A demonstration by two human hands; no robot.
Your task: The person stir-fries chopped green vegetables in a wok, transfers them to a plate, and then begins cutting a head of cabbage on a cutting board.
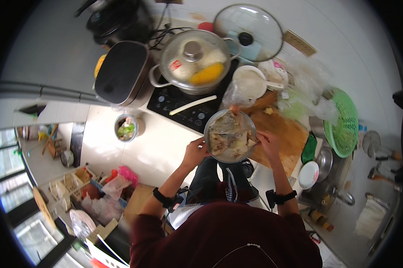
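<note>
Between my two hands I hold a round bowl (231, 157) by its opposite rims. Inside it sit pieces of cooked fish or meat (226, 129) in a pale liquid; which kind I cannot tell. My left hand (195, 152) grips the left side, and my right hand (268, 144) grips the right side. The bowl is in front of my body, over the edge of the counter, with a wooden cutting board (288, 137) to its right. Beyond it, a lidded steel pot (194, 87) stands on a black induction cooktop (184, 104), with corn (207, 74) showing through its glass lid.
A white stalk (193, 105) lies across the cooktop. A glass lid (255, 26) leans on the wall behind. On the right are a green colander (342, 124), a steel basin (324, 162), a small plate (308, 175) and the sink faucet (343, 196). A bin (126, 129) stands on the floor, left.
</note>
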